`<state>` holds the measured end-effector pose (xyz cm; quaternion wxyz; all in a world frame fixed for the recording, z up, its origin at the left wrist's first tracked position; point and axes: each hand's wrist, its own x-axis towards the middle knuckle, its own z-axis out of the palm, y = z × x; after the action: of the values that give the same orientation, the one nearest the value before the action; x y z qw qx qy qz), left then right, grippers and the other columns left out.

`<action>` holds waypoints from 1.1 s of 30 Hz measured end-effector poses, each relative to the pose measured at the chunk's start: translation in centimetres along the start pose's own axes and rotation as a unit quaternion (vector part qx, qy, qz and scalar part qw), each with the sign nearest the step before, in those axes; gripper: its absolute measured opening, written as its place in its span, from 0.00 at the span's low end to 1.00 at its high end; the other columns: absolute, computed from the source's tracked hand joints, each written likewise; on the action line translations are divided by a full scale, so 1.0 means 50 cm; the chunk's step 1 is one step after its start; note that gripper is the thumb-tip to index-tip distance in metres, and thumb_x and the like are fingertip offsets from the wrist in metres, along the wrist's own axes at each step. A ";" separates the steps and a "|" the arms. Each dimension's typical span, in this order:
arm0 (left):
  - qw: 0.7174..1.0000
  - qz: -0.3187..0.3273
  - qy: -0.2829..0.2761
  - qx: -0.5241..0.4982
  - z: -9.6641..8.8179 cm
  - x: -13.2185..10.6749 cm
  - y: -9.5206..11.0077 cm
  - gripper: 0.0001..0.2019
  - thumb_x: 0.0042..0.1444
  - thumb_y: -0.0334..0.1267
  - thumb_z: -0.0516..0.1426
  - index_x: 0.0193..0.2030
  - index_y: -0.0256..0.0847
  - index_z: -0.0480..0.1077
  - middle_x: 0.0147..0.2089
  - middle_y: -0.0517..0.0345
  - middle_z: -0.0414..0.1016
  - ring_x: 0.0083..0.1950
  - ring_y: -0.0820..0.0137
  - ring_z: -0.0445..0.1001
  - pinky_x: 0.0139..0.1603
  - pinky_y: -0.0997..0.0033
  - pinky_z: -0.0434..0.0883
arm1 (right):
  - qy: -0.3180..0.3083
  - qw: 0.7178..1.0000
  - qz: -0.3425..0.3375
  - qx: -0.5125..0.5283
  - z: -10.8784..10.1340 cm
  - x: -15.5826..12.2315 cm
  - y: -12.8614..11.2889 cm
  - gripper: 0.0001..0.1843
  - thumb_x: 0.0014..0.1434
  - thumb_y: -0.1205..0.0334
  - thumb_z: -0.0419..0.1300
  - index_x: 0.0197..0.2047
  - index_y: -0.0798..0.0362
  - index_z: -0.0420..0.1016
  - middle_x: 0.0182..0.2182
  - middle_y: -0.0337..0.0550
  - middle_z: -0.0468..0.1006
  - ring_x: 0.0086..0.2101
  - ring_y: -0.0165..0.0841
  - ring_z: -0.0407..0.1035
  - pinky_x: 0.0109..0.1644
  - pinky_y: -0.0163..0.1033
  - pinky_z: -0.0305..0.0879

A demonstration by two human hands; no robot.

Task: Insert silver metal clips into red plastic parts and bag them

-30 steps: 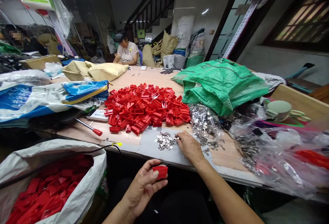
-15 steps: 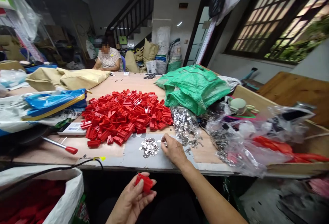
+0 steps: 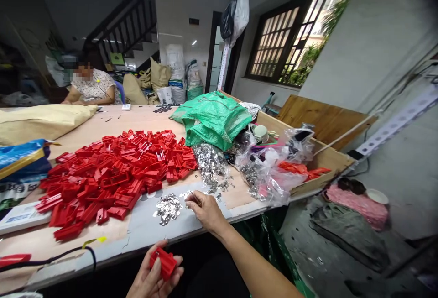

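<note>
My left hand point(image 3: 149, 274) is closed around a red plastic housing point(image 3: 164, 263), holding it below the table's front edge. A small shiny spot shows in the housing's recess. Over the grey mat point(image 3: 145, 225), my right hand point(image 3: 209, 212) has thumb and fingers pinched together; whatever lies between the fingertips is too small to make out. Just left of those fingertips lies a small pile of flat silvery metal pieces point(image 3: 169, 208), with a few more beside the fingers. A large heap of similar red housings point(image 3: 119, 170) spreads behind and to the left.
A clear bag of metal pieces point(image 3: 211, 163) spills beyond my right hand. Behind it sits a green woven sack point(image 3: 215, 120). Plastic bags and a cup point(image 3: 260, 133) fill a wooden-sided area at right. A black cable point(image 3: 51, 260) crosses the front left. A person point(image 3: 94, 86) sits across the table.
My view has turned to the right, so the table's contents appear further left. The red housing stays in my left hand, tilted a little differently. My right hand remains pinched beside the metal pile.
</note>
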<state>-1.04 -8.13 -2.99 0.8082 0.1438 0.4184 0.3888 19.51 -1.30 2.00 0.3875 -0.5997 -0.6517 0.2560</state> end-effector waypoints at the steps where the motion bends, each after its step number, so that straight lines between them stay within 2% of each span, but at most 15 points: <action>1: 1.000 0.014 -0.004 0.000 0.009 -0.004 0.004 0.32 0.41 0.48 0.69 0.53 0.46 0.66 0.41 0.50 0.81 0.42 0.58 0.80 0.49 0.60 0.74 | -0.008 1.000 0.003 0.019 0.001 -0.007 -0.001 0.07 0.60 0.61 0.54 0.35 0.52 0.73 0.30 0.37 0.77 0.30 0.28 0.69 0.34 0.31 0.63; 5: 0.992 0.123 -0.031 0.022 0.057 -0.027 0.030 0.24 0.43 0.44 0.69 0.47 0.42 0.69 0.49 0.50 0.78 0.49 0.56 0.78 0.56 0.55 0.71 | -0.026 0.991 0.035 0.128 0.001 -0.034 -0.009 0.09 0.59 0.57 0.55 0.36 0.54 0.71 0.28 0.37 0.73 0.25 0.26 0.64 0.29 0.31 0.61; 7: 0.981 0.173 -0.039 0.079 0.074 -0.032 0.045 0.21 0.45 0.41 0.68 0.46 0.41 0.71 0.50 0.49 0.78 0.50 0.56 0.77 0.55 0.55 0.71 | -0.031 0.983 0.053 0.174 -0.007 -0.046 -0.016 0.11 0.58 0.53 0.57 0.35 0.53 0.71 0.28 0.37 0.72 0.25 0.26 0.62 0.29 0.31 0.60; 9: 0.961 0.233 -0.024 0.148 0.082 -0.032 0.056 0.19 0.45 0.38 0.68 0.44 0.41 0.73 0.51 0.50 0.77 0.52 0.58 0.75 0.57 0.58 0.69 | -0.035 0.981 0.059 0.182 -0.019 -0.057 -0.026 0.13 0.57 0.52 0.60 0.34 0.53 0.71 0.27 0.37 0.71 0.25 0.26 0.61 0.29 0.32 0.59; 12: 0.930 0.296 0.001 0.219 0.083 -0.033 0.061 0.18 0.45 0.37 0.67 0.44 0.42 0.75 0.52 0.52 0.77 0.53 0.59 0.75 0.57 0.63 0.68 | -0.043 0.984 0.048 0.163 -0.037 -0.076 -0.044 0.13 0.57 0.51 0.60 0.33 0.53 0.72 0.28 0.38 0.72 0.29 0.29 0.64 0.33 0.33 0.60; 15: 0.909 0.326 0.001 0.259 0.080 -0.034 0.053 0.17 0.47 0.38 0.66 0.46 0.43 0.74 0.54 0.52 0.76 0.54 0.59 0.74 0.57 0.65 0.69 | -0.065 0.990 0.025 0.122 -0.040 -0.098 -0.062 0.12 0.59 0.51 0.59 0.34 0.52 0.72 0.28 0.39 0.73 0.29 0.30 0.65 0.34 0.34 0.61; 18: 0.877 0.371 -0.006 0.307 0.075 -0.030 0.042 0.17 0.49 0.39 0.65 0.47 0.43 0.73 0.54 0.52 0.76 0.54 0.59 0.74 0.57 0.62 0.69 | -0.086 0.992 -0.007 0.093 -0.030 -0.113 -0.076 0.11 0.61 0.54 0.57 0.35 0.52 0.72 0.28 0.39 0.74 0.29 0.30 0.67 0.34 0.34 0.62; 21: 0.842 0.414 -0.014 0.346 0.072 -0.025 0.034 0.17 0.51 0.38 0.64 0.48 0.44 0.72 0.54 0.52 0.76 0.54 0.61 0.74 0.58 0.62 0.69 | -0.079 0.993 -0.065 0.058 -0.015 -0.120 -0.084 0.07 0.62 0.59 0.56 0.36 0.52 0.72 0.30 0.40 0.75 0.30 0.30 0.69 0.36 0.34 0.63; 23: 0.829 0.432 -0.018 0.356 0.071 -0.024 0.031 0.16 0.52 0.38 0.64 0.49 0.45 0.72 0.54 0.53 0.76 0.55 0.62 0.74 0.59 0.62 0.69 | -0.070 0.992 -0.102 0.024 -0.007 -0.122 -0.085 0.05 0.62 0.63 0.55 0.37 0.51 0.72 0.30 0.40 0.74 0.30 0.30 0.68 0.36 0.35 0.63; 25: 0.820 0.444 -0.019 0.360 0.073 -0.025 0.029 0.16 0.53 0.37 0.63 0.49 0.46 0.72 0.54 0.54 0.76 0.56 0.63 0.74 0.59 0.63 0.68 | -0.072 0.990 -0.119 0.008 -0.002 -0.122 -0.086 0.05 0.62 0.65 0.54 0.36 0.51 0.71 0.30 0.40 0.73 0.30 0.30 0.67 0.35 0.35 0.62; 28: 0.819 0.448 -0.016 0.357 0.076 -0.026 0.025 0.15 0.53 0.36 0.63 0.48 0.47 0.73 0.53 0.56 0.77 0.56 0.64 0.74 0.59 0.64 0.68 | -0.082 0.990 -0.109 0.019 -0.001 -0.122 -0.089 0.06 0.63 0.65 0.53 0.35 0.51 0.71 0.30 0.40 0.73 0.30 0.30 0.67 0.36 0.35 0.61; 33: 0.836 0.451 0.006 0.312 0.078 -0.026 0.021 0.15 0.53 0.35 0.63 0.48 0.47 0.73 0.54 0.55 0.76 0.55 0.64 0.74 0.59 0.63 0.69 | -0.142 0.980 -0.052 0.126 -0.015 -0.115 -0.094 0.11 0.65 0.57 0.52 0.36 0.51 0.73 0.34 0.42 0.73 0.36 0.31 0.67 0.41 0.35 0.62</action>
<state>1.06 -8.04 0.72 0.4529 0.5586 0.4114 0.5601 17.24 -7.74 5.05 0.3761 -0.4689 -0.6932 0.3976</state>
